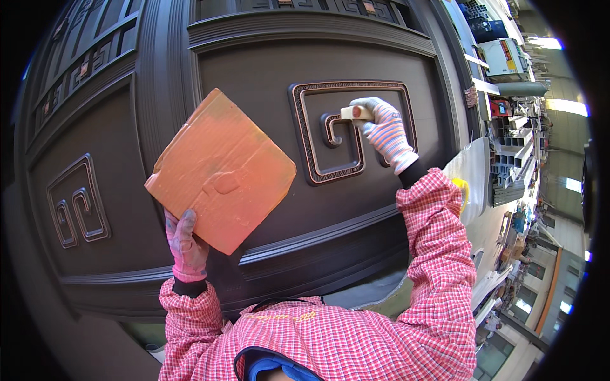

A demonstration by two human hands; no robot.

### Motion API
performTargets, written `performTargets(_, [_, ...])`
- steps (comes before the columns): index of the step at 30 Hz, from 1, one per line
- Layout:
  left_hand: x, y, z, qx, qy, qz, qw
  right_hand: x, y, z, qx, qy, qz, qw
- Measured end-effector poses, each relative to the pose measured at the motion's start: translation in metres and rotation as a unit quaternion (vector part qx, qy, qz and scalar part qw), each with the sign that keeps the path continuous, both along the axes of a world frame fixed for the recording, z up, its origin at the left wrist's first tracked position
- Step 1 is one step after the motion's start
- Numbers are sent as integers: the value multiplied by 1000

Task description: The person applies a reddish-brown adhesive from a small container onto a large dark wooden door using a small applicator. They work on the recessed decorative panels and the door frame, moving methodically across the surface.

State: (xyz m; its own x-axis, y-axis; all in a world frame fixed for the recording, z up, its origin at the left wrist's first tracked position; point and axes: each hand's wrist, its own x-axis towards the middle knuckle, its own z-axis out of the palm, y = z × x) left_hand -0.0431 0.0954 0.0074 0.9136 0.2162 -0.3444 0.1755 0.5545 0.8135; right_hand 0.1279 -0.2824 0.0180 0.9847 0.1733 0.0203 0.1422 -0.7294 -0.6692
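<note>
My left hand [187, 247], in a stained glove, grips the lower left edge of a square cardboard piece [244, 159] coated with orange-copper paint. A thicker smear of paint lies near its middle. Pinched in the fingers of my right hand [387, 130], in a striped knit glove, is a small whitish block [347, 113] with a reddish-brown mark; its material is unclear. It is over a raised scroll-shaped moulding [305, 143] on a dark panel [248, 66]. Copper tint shows along the moulding's edges. Whether the block touches the moulding I cannot tell.
A second scroll moulding [95, 190] sits on the panel at left, beyond a ribbed upright [164, 70]. Along the right are stacked metal profiles [508, 159], a white machine [502, 58] and a pale sheet [471, 178] with a yellow item [462, 190] beside my right sleeve.
</note>
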Motion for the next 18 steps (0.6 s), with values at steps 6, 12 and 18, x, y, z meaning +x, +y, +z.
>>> performTargets(6, [5, -1, -1, 13, 26, 7, 1000, 7, 3, -32, -33, 3, 44, 998])
performTargets(12, [10, -2, -4, 8, 26, 7, 1000, 10, 2, -22, -117, -38, 65, 990])
performTargets(18, [11, 0, -6, 10, 31, 6, 999, 11, -22, -19, -87, -5, -4, 996])
